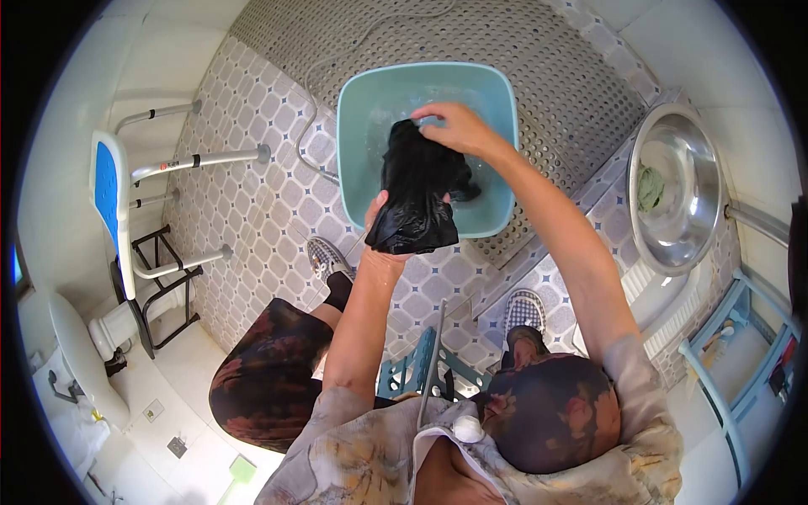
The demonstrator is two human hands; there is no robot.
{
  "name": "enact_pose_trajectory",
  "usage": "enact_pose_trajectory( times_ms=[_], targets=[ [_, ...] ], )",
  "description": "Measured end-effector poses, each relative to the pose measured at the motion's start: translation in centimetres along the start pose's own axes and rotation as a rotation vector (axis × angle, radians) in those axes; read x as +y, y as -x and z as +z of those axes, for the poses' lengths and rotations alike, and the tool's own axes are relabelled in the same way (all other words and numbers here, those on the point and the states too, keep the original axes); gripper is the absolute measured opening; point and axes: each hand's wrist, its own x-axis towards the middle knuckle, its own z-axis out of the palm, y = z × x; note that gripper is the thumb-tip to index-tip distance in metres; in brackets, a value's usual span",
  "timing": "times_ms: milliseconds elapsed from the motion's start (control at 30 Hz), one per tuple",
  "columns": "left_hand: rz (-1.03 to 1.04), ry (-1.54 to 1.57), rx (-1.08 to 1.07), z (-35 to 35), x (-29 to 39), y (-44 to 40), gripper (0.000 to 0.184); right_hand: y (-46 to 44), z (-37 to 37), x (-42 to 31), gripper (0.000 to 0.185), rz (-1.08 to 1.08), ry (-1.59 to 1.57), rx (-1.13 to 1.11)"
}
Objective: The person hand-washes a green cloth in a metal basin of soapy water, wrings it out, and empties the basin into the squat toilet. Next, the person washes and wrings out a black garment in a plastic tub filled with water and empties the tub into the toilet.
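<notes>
A wet black cloth garment (418, 189) hangs over the light blue plastic basin (343, 151), its lower part shiny and draped across my left hand (380, 223). That hand grips the cloth from below, with the thumb on one side and fingertips showing on the other. At the garment's far end, my right hand (459, 129) has its fingers closed on the upper edge. Part of the cloth droops into the basin at the right, where some sudsy water (379, 122) shows. The garment's exact kind cannot be made out.
A steel bowl (665, 227) at the right holds a green cloth (650, 187). Left stands a shower chair (114, 202) with metal legs. A hose (307, 126) runs along the tiled floor beside a perforated mat (555, 126). A blue rack (732, 337) stands at lower right.
</notes>
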Motion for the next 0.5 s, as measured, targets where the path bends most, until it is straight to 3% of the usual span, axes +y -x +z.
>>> enact_pose_trajectory(
  times_ms=[67,100,167,267,300,367,433,500],
  targets=[
    [0.164,0.003,0.001,3.0,0.2,-0.2,0.076,2.3,0.2,0.9,0.03,0.359,-0.295,0.248],
    [0.099,0.193,-0.085,3.0,0.3,-0.1,0.087,3.6,0.3,1.0,0.032,0.537,-0.44,0.374],
    [0.127,0.288,-0.136,4.9,0.4,-0.3,0.084,6.4,0.2,1.2,0.036,0.791,-0.528,0.393],
    [0.151,0.437,-0.163,6.9,-0.2,-0.6,0.083,9.4,2.5,-2.6,0.048,1.001,-0.823,0.239],
    [0.137,0.533,-0.153,9.0,0.0,-0.1,0.082,10.2,3.5,-5.4,0.067,0.904,-1.146,0.171],
    [0.029,0.767,-0.232,10.1,-0.3,0.0,0.081,11.1,4.2,-10.2,0.065,0.675,-1.411,0.039],
    [-0.167,1.035,-0.406,9.2,-1.6,-0.3,0.08,10.8,5.1,-10.5,0.074,0.509,-1.598,-0.068],
    [-0.225,1.27,-0.418,9.5,-3.4,0.0,0.068,9.6,6.0,-8.0,0.087,0.453,-1.736,-0.116]
  ],
)
